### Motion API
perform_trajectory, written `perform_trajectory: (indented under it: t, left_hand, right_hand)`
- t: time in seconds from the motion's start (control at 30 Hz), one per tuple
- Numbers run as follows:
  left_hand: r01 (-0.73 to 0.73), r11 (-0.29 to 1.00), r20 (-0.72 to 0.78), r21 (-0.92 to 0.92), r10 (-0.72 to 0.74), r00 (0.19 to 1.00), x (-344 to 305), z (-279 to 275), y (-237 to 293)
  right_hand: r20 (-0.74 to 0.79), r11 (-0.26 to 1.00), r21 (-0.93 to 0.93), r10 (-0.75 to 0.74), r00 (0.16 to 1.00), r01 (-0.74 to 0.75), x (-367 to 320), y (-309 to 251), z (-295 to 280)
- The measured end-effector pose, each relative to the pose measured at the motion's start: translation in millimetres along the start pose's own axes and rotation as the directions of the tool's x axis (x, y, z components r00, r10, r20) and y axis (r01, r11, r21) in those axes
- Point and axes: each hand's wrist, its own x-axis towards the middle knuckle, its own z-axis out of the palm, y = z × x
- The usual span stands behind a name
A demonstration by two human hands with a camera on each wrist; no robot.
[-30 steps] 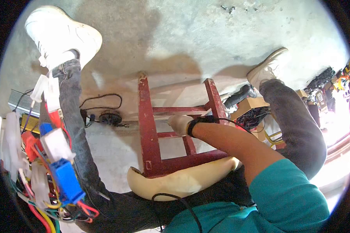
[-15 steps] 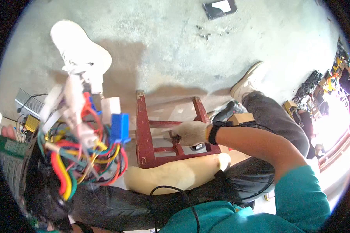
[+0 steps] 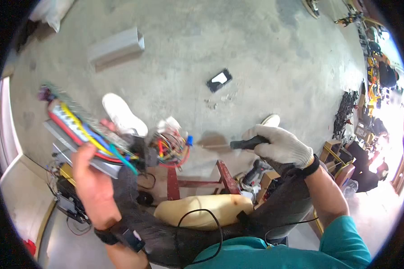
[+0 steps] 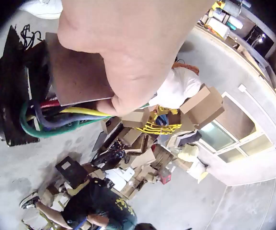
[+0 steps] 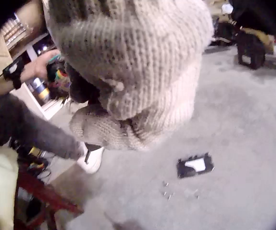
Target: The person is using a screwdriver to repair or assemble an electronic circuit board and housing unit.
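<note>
Black tool [image 3: 250, 143], prob. screwdriver, gripped in your R hand [image 3: 285, 147], 3 o'clock; your L hand [image 3: 95, 190] holds wired unit [image 3: 94, 138], 9 o'clock.

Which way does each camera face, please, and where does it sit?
Head: worn on the head, facing forward and down; left hand, gloved right hand, sleeve and legs show.
Left wrist: faces the wired unit in the left hand, with cardboard boxes beyond.
Right wrist: looks past the glove toward the floor; left hand and a leg show.
Head and right wrist share the black-and-white piece on the floor.
</note>
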Motion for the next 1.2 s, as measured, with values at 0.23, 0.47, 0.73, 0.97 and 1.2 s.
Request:
perform_trajectory:
  t: [0.23,0.47,0.73,0.97,1.2]
  left_hand:
    - [0.261,0.947,0.458,-0.185,-0.152,0.876,-3,73,-21]
    - [0.201,0.98,0.612,-0.005,-0.156,0.775,4,125,-20]
    - [0.203,0.979,0.518,0.001,-0.174,0.838,-6,152,-25]
    - [0.361,0.925,0.498,-0.12,-0.258,0.828,8,156,-17]
    - [0.33,0.944,0.55,0.01,-0.28,0.787,19,153,2]
  right_hand:
    - [-0.31,0.861,0.477,-0.026,0.95,0.179,-37,-1,-37]
    - [-0.509,0.879,0.298,-0.182,0.841,0.371,-60,-9,-65]
    - [-0.446,0.822,0.48,-0.07,0.892,0.305,-43,-25,-81]
    - [-0.381,0.759,0.603,0.006,0.925,0.244,-13,-20,-85]
    - [-0.399,0.664,0.711,0.111,0.91,0.231,-22,-9,-52]
